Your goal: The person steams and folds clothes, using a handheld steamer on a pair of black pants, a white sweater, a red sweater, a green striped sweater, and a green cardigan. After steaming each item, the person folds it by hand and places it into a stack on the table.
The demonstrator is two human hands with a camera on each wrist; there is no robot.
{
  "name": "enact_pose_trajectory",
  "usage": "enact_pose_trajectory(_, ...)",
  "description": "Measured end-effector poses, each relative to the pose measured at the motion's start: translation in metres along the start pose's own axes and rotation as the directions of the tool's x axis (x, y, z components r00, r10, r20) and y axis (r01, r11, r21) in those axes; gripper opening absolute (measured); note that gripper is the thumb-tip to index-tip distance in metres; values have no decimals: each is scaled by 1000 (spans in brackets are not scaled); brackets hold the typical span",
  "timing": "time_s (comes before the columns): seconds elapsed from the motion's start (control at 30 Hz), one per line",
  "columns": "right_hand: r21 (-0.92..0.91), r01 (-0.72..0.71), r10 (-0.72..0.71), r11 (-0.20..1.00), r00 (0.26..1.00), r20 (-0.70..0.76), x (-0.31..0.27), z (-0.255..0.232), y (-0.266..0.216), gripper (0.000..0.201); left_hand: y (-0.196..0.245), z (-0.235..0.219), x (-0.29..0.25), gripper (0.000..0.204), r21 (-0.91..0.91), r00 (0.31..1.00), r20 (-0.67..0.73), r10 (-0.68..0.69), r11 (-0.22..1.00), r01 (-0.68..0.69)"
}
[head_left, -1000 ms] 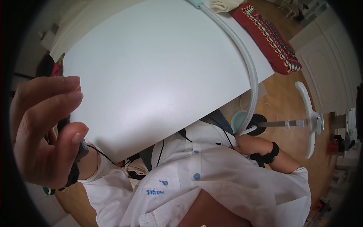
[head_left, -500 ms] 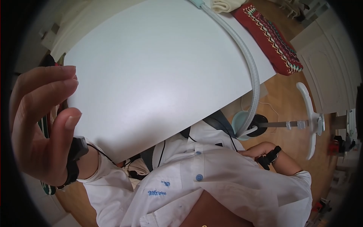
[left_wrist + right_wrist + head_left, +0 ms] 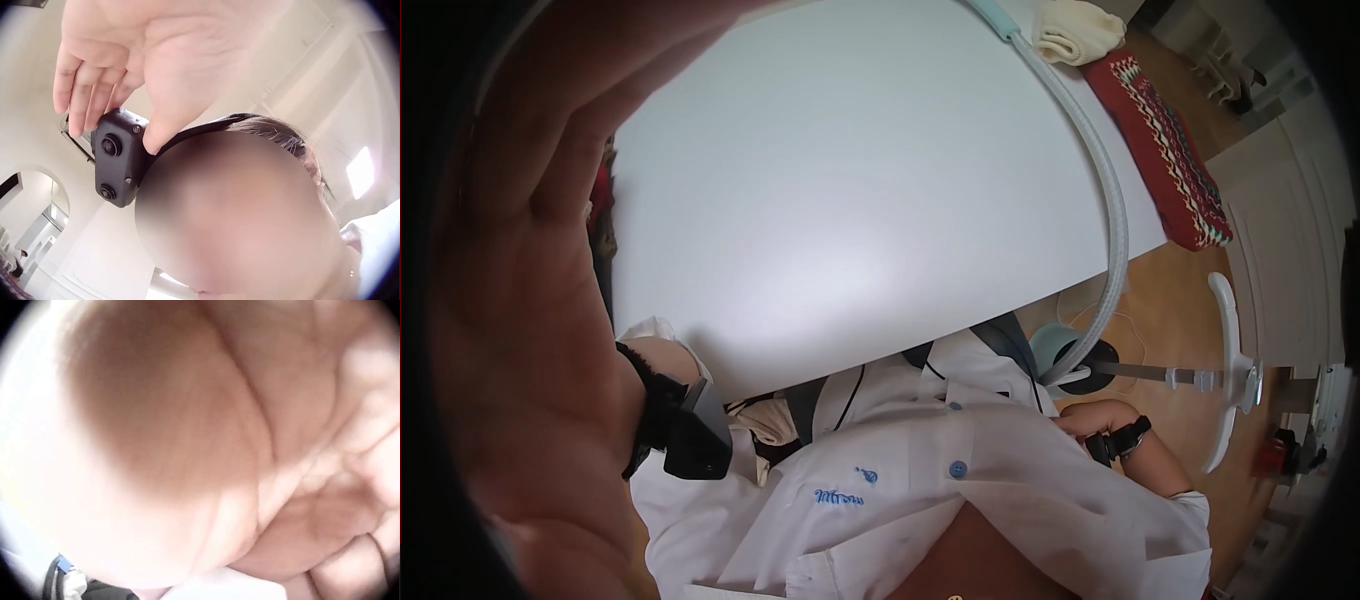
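My left hand [image 3: 540, 330] looms large along the left side of the head view, raised close to the lens. In the left wrist view, the same hand [image 3: 181, 56] reaches up to the black head-worn camera [image 3: 119, 159]. Its extended fingers lie by the camera's upper left and its thumb by the right edge. My right hand [image 3: 1090, 415] rests low against the white shirt [image 3: 1040, 480], its fingertips hidden. In the right wrist view, the bare palm [image 3: 187, 425] fills most of the picture, with loosely bent fingers at the right and nothing visible in them.
A white table [image 3: 840, 200] stands in front of the body. A pale hose [image 3: 1115, 210] arcs over its right edge toward a teal container [image 3: 1050, 345]. A folded red patterned textile [image 3: 1165, 150] and rolled cream cloth [image 3: 1080, 32] lie at the back right, near a white hanger [image 3: 1225, 370] on a pole.
My left hand has come up and much closer to the head camera, now stretching past the view's top left. The head view has shifted, with table and cloths moving right. The right hand stays at the shirt.
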State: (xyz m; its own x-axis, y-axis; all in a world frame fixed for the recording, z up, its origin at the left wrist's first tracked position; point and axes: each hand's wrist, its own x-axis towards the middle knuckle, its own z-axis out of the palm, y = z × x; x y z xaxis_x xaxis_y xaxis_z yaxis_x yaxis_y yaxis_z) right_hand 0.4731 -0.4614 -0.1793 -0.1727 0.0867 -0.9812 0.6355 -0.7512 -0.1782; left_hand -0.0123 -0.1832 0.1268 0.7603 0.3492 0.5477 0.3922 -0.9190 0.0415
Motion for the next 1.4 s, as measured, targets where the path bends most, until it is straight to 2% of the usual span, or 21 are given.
enact_pose_trajectory(0.27, -96, 2, 3, 995, 999, 53, 4, -5, -2, 82, 1, -5, -10, 39, 21, 997, -44, -59, 998, 60)
enact_pose_trajectory(0.37, 132, 87, -89, 987, 996, 7, -7, 10, -7, 91, -5, -5, -7, 36, 29, 995, -75, -72, 997, 75)
enact_pose_trajectory(0.47, 373, -143, 164, 917, 986, -26, -1, 17, 6, 91, -8, 2, -5, 33, 20, 991, -100, -84, 996, 87)
enact_pose_trajectory(0.53, 91, -36, 46, 995, 993, -113, -10, 12, 0, 53, -7, 4, -3, 31, 6, 987, -114, -114, 993, 115)
enact_pose_trajectory(0.57, 93, -42, 52, 995, 993, -103, -10, 9, -3, 53, -6, 5, -1, 30, -5, 982, -124, -140, 990, 140)
enact_pose_trajectory(0.63, 89, 284, -255, 955, 934, -251, -11, -1, -15, 58, 2, 9, 5, 28, -45, 971, -123, -207, 978, 203)
enact_pose_trajectory(0.73, 148, 362, -242, 920, 823, -513, -39, 14, -81, 54, 23, 34, 13, 25, -199, 931, 136, -338, 911, 360)
enact_pose_trajectory(0.77, -210, 516, -536, 830, 637, -553, -34, 21, -90, 51, 32, 43, 10, 25, -279, 900, 305, -313, 874, 398)
enact_pose_trajectory(0.8, -544, 569, -786, 616, 405, -466, -31, 23, -92, 48, 36, 53, 5, 22, -396, 869, 453, -198, 829, 395)
enact_pose_trajectory(0.83, -543, 570, -786, 617, 408, -464, -21, 21, -88, 48, 42, 67, -8, 24, -441, 832, 539, -130, 798, 410)
enact_pose_trajectory(0.9, -630, 560, -828, 538, 489, -273, 5, 18, -74, 48, 65, 100, -42, 27, -461, 745, 666, -42, 761, 456)
enact_pose_trajectory(1.0, -678, 562, -856, 473, 475, -204, 7, 9, -74, 49, 91, 146, -91, 29, -447, 615, 788, -18, 670, 593)
enact_pose_trajectory(1.03, -678, 563, -856, 472, 477, -200, 1, 11, -81, 49, 94, 162, -109, 29, -446, 614, 789, -21, 667, 596)
enact_pose_trajectory(1.1, -281, 569, -619, 773, 578, -532, -15, 18, -97, 51, 97, 191, -143, 36, -381, 576, 796, -185, 586, 715)
enact_pose_trajectory(1.13, -275, 569, -616, 775, 582, -531, -5, 18, -86, 51, 104, 199, -156, 36, -380, 572, 800, -182, 585, 717)
enact_pose_trajectory(1.2, -534, 300, -606, 791, 509, -611, 20, 23, -61, 56, 111, 213, -179, 42, -23, 429, 828, -360, 743, 668)
enact_pose_trajectory(1.23, -527, 295, -598, 797, 513, -616, 21, 25, -57, 56, 107, 223, -190, 49, -34, 335, 893, -301, 697, 716)
enact_pose_trajectory(1.27, -514, 276, -572, 812, 547, -611, 18, 26, -60, 55, 104, 228, -189, 49, -40, 337, 895, -293, 698, 715)
enact_pose_trajectory(1.33, -502, 257, -546, 826, 583, -602, 10, 25, -70, 55, 99, 235, -184, 54, -30, 113, 985, -128, 519, 854)
enact_pose_trajectory(1.37, -493, 255, -537, 832, 596, -598, 7, 23, -76, 51, 101, 240, -187, 54, -30, 111, 986, -125, 522, 853)
enact_pose_trajectory(1.4, -485, 254, -529, 837, 607, -593, 6, 22, -80, 47, 104, 248, -195, 54, -115, 173, 983, -60, 530, 840)
